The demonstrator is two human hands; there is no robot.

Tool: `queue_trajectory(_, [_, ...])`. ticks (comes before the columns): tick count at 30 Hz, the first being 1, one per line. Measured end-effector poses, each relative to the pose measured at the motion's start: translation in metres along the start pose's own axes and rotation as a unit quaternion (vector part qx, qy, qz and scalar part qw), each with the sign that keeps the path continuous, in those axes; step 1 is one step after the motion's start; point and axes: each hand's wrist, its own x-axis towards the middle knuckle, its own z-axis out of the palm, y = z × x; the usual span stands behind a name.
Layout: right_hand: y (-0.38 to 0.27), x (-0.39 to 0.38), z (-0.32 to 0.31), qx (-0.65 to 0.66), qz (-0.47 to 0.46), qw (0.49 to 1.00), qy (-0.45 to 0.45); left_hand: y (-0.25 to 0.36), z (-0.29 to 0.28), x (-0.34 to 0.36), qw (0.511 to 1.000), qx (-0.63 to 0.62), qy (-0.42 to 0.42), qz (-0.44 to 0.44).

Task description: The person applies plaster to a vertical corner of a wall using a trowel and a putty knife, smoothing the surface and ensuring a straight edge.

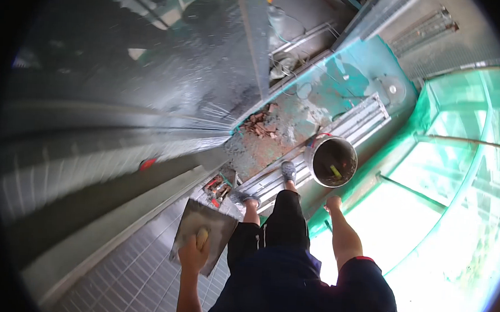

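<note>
My left hand [193,256] is closed on the pale handle of a plasterer's hawk [194,223], a flat, square, greyish-brown board tilted beside my left leg. Out to the right, my right hand [333,203] is closed near the edge of the green netting; what its fingers hold, if anything, I cannot make out. Just beyond that hand stands a round bucket [317,159] with dark contents, and a yellow-green object [335,172] shows inside it. My feet, in grey shoes, are on a ribbed metal platform [351,120].
Broken reddish rubble [261,124] lies on the dusty floor beyond my feet. Tools with red parts [217,189] sit left of the platform. A grey wall [170,67] rises at the left. Green netting [414,142] and a bright opening [410,221] with bars run along the right.
</note>
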Motion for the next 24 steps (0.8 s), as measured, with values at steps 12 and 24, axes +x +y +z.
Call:
queue_trajectory(12, [0.043,0.221,0.034,0.128,0.015,0.975,0.182,0.017,0.130,0.047,0.995,0.025,-0.094,0.011])
queue_trajectory(24, [0.065,0.251,0.034,0.512,0.046,0.848,-0.133,0.043,0.111,0.038,0.950,-0.020,-0.171,-0.261])
